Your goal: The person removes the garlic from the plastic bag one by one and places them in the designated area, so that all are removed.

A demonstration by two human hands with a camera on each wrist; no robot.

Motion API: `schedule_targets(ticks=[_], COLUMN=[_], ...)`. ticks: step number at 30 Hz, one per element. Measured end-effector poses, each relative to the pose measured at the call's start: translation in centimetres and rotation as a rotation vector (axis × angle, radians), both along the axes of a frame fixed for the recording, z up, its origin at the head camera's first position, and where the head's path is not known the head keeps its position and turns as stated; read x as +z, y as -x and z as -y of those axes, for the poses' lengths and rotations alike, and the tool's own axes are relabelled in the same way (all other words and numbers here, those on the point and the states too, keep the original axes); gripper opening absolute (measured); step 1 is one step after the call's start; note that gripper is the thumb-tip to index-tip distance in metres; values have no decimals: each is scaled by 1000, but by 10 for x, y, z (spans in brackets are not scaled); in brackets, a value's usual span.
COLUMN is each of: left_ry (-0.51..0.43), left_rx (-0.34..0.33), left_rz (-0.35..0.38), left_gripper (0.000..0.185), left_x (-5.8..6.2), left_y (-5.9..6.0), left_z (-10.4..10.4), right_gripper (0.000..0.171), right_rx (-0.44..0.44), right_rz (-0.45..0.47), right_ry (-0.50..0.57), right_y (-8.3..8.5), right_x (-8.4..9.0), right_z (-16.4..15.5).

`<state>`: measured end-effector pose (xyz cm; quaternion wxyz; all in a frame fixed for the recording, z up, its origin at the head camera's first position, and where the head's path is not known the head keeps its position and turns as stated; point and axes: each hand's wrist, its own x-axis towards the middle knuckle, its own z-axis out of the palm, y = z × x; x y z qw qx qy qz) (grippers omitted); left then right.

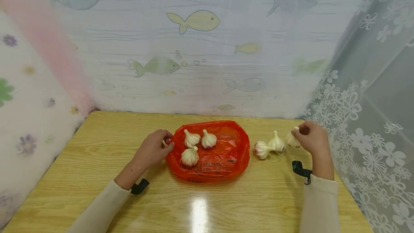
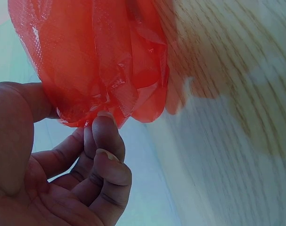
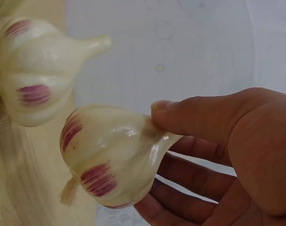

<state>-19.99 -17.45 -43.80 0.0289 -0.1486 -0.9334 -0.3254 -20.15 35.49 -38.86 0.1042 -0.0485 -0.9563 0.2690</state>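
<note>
Right wrist view alone shows right hand pinching garlic bulb by neck, bulb hanging below thumb; left hand pinches red bag edge.

Wooden table carrying a red plastic bag (three garlic bulbs sitting on it), two more garlic heads lying just right of it.

left hand: fingers curled, pinching, forearm angled in from lower left | right hand: thumb and fingers curled in a grip, forearm reaching straight forward
</note>
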Motion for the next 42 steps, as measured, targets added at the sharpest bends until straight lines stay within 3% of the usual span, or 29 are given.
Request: schedule_targets(ticks=[22,42], left_ry=[0,12], left_rx=[0,4], left_rz=[-3,4], left_gripper=[17,17], left_x=[0,0], left_y=[0,0], left_z=[0,0], right_gripper=[41,46], right_rx=[-39,-43], right_rz=[171,180], right_ry=[21,44], right_y=[10,11], right_x=[-23,-31], right_z=[-14,-17])
